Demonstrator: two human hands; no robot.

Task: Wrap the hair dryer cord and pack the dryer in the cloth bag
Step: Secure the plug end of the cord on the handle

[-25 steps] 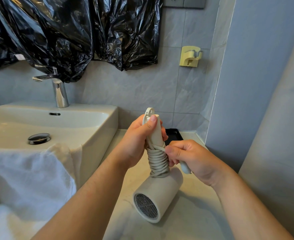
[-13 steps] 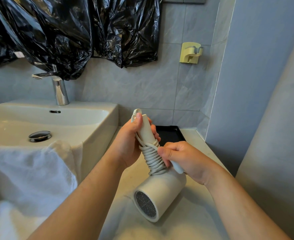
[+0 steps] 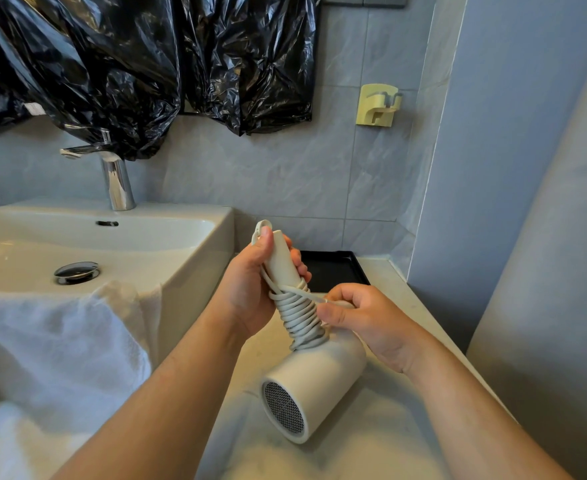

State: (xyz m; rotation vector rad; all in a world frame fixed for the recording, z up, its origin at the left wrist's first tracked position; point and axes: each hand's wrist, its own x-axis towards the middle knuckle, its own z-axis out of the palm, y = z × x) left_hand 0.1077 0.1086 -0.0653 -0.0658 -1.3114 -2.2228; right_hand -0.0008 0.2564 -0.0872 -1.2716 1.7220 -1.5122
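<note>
A white hair dryer [image 3: 314, 386] is held handle-up over the counter, its mesh intake facing me. Its white cord [image 3: 300, 318] lies in several tight coils around the lower handle. My left hand [image 3: 250, 289] grips the upper handle, thumb near the hanging loop at the tip. My right hand [image 3: 364, 320] is closed around the plug end of the cord, just right of the coils, with a short length stretched across to the handle. No cloth bag can be made out for certain.
A white basin [image 3: 195, 251] with a chrome tap [image 3: 115, 178] stands at left, a white towel [image 3: 60, 355] draped over its front. A black tray [image 3: 333, 271] sits at the counter's back. Black plastic [image 3: 139, 64] covers the wall above; a yellow holder [image 3: 376, 105] hangs at right.
The dryer's handle has tilted left and the head shifted slightly. My right hand has brought the plug end round to the right side of the coils, adding cord to the wrap.
</note>
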